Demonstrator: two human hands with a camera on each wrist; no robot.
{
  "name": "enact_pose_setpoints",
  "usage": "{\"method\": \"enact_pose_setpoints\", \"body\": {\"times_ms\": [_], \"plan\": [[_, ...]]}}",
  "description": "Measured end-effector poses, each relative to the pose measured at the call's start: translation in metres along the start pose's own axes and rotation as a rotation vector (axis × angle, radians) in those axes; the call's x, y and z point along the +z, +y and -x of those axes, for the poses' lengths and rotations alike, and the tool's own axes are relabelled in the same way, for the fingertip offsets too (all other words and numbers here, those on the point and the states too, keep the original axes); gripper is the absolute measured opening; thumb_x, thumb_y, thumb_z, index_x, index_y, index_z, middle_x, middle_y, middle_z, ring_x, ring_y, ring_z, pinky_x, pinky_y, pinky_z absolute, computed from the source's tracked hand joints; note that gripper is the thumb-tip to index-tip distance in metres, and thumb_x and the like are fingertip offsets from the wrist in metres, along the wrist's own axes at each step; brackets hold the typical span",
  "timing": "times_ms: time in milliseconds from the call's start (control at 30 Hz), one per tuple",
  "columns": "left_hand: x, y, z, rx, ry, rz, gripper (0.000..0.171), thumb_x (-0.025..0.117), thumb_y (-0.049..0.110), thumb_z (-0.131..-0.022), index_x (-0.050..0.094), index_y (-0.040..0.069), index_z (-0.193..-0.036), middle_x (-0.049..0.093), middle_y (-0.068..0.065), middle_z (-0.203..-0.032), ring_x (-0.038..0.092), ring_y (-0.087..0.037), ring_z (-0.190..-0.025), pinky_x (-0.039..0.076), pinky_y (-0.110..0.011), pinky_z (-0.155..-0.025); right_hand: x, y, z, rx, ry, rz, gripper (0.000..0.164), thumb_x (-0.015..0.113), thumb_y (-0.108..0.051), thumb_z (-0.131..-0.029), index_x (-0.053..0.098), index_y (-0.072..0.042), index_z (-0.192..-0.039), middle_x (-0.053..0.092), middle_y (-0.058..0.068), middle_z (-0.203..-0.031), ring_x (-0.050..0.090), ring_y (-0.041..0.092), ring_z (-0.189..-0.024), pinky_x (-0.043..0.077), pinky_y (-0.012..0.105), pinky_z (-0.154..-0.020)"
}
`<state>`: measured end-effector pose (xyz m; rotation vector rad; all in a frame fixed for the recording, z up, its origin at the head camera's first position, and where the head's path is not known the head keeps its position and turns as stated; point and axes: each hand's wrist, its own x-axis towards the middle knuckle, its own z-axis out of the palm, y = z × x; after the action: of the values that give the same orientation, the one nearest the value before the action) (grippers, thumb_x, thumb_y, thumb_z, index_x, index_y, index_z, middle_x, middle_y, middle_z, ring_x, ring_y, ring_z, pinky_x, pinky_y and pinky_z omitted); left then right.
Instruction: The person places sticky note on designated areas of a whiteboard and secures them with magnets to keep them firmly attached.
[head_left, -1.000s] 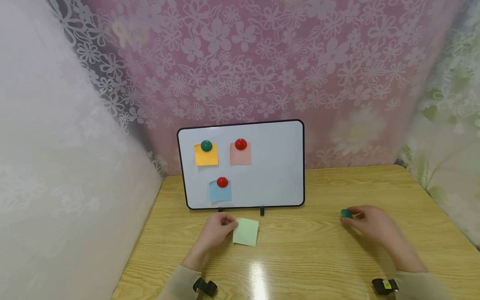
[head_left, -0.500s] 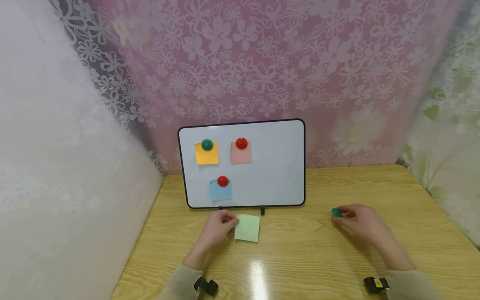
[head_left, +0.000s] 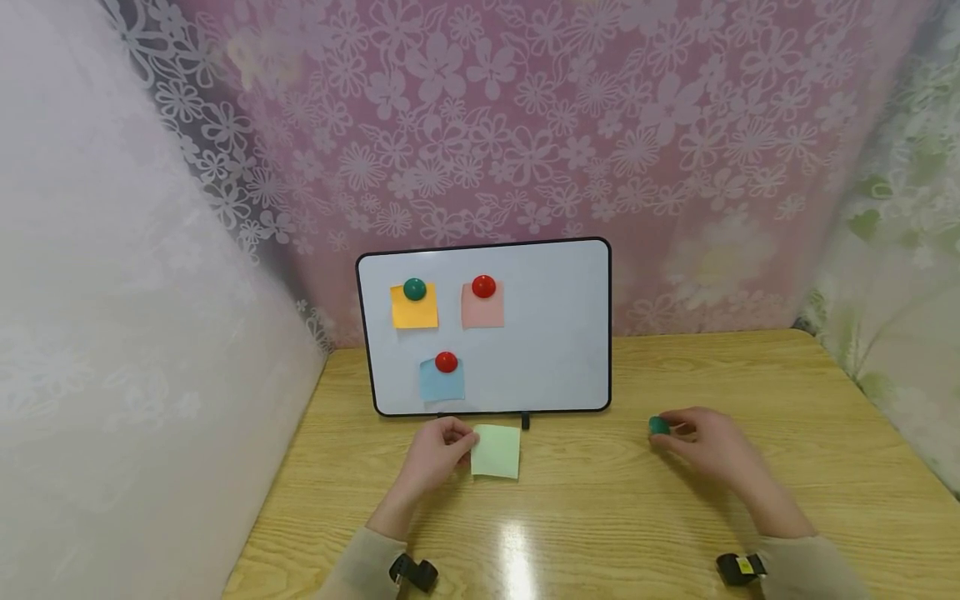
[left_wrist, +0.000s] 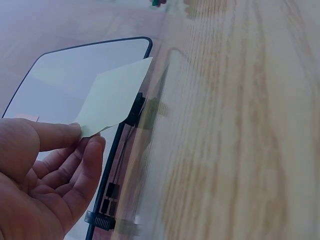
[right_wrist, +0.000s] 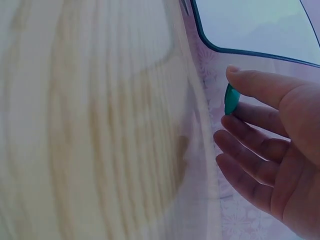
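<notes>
My left hand (head_left: 435, 454) pinches a pale green sticky note (head_left: 496, 452) by its left edge, in front of the whiteboard's lower edge. In the left wrist view the note (left_wrist: 112, 97) sticks out from between thumb and fingers, overlapping the board behind it. To the right of the board, my right hand (head_left: 708, 442) holds a round green magnet (head_left: 659, 426) between thumb and fingertips. The right wrist view shows the magnet (right_wrist: 231, 99) edge-on, the other fingers loosely bent below it. The whiteboard (head_left: 558, 333) stands upright with a black frame.
On the board, a green magnet (head_left: 415, 289) holds an orange note (head_left: 414, 315); red magnets hold a pink note (head_left: 482, 312) and a blue note (head_left: 441, 385). Small black feet (head_left: 526, 421) support the board on the wooden table (head_left: 600, 517). Flowered curtains hang behind it.
My right hand has moved left with the green magnet. The green note has risen slightly in my left hand and turned a little straighter.
</notes>
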<state>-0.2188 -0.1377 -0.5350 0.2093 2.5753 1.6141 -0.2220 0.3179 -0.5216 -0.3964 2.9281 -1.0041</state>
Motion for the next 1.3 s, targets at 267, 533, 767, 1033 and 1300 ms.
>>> {"method": "enact_pose_setpoints", "body": {"times_ms": [267,533,767,1033,1300], "plan": [[0.003,0.003,-0.003,0.015,0.007,0.041,0.015,0.074,0.019,-0.104,0.074,0.004,-0.104,0.073,-0.003,-0.087,0.072,-0.025,-0.076,0.063,-0.037,-0.069,0.010,-0.012,-0.007,-0.020,0.009,0.002,0.057,0.081,-0.041,-0.097,0.071,0.002,-0.134,0.074,0.019,-0.124,0.074,0.034,-0.102,0.060,0.055,-0.085],[0.008,0.004,-0.008,0.010,0.019,0.059,0.015,0.074,0.020,-0.104,0.074,0.004,-0.103,0.073,-0.004,-0.087,0.073,-0.029,-0.079,0.064,-0.039,-0.072,0.018,-0.025,-0.015,-0.066,0.033,-0.020,0.050,0.082,-0.035,-0.097,0.073,0.000,-0.132,0.074,0.017,-0.123,0.074,0.031,-0.101,0.061,0.053,-0.085],[0.010,0.008,-0.008,0.014,0.017,0.088,0.016,0.074,0.019,-0.104,0.074,0.003,-0.103,0.073,-0.004,-0.087,0.073,-0.029,-0.078,0.064,-0.041,-0.072,0.024,-0.032,-0.021,-0.071,0.016,-0.021,0.047,0.082,-0.035,-0.097,0.075,-0.003,-0.130,0.073,0.017,-0.127,0.073,0.033,-0.104,0.061,0.053,-0.086],[0.012,0.008,-0.010,0.019,0.021,0.081,0.015,0.074,0.019,-0.104,0.074,0.004,-0.103,0.072,-0.003,-0.085,0.072,-0.025,-0.075,0.063,-0.039,-0.071,0.032,-0.041,-0.026,-0.101,-0.005,-0.046,0.041,0.082,-0.032,-0.098,0.076,-0.006,-0.128,0.073,0.015,-0.126,0.072,0.033,-0.105,0.061,0.050,-0.086],[0.015,0.008,-0.011,0.031,0.022,0.085,0.015,0.073,0.019,-0.104,0.074,0.004,-0.103,0.072,-0.003,-0.085,0.072,-0.025,-0.074,0.063,-0.038,-0.069,0.039,-0.050,-0.029,-0.121,-0.018,-0.071,0.038,0.083,-0.032,-0.097,0.077,-0.007,-0.126,0.074,0.012,-0.124,0.072,0.031,-0.104,0.062,0.047,-0.085]]}}
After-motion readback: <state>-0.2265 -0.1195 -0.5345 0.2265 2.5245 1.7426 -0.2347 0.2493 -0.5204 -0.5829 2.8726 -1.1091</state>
